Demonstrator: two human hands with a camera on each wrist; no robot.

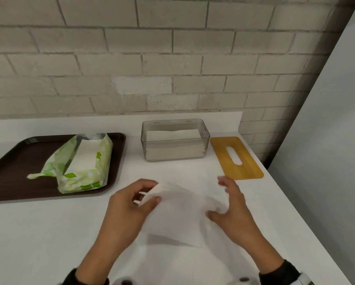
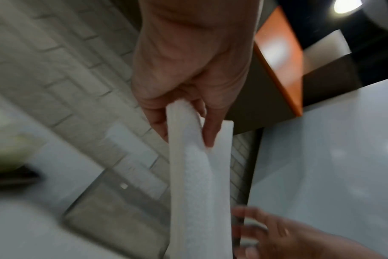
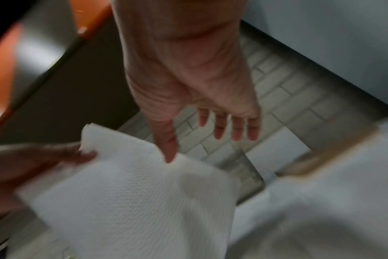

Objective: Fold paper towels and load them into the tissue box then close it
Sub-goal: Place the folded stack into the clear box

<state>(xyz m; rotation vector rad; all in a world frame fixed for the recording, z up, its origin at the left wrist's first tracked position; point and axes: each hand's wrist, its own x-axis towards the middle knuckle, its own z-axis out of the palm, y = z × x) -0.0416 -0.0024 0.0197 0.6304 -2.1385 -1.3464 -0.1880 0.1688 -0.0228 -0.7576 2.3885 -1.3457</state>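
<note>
A white paper towel [image 1: 178, 212] hangs folded over just above the counter in front of me. My left hand [image 1: 155, 192] pinches its upper left corner between thumb and fingers; in the left wrist view the left hand [image 2: 186, 135] grips the doubled towel [image 2: 197, 184]. My right hand [image 1: 215, 197] is at the towel's right edge with fingers spread and straight. In the right wrist view only the thumb of the right hand [image 3: 199, 149] touches the towel [image 3: 144, 192]. Behind stands the clear tissue box [image 1: 173, 156], open, with folded towels inside. Its bamboo lid [image 1: 236, 159] lies flat to its right.
A green-and-white towel package [image 1: 80, 167], torn open, lies on a dark brown tray [image 1: 18, 161] at the left. The brick wall runs close behind the box. The white counter [image 1: 49, 233] ends in an edge on the right, just past the lid.
</note>
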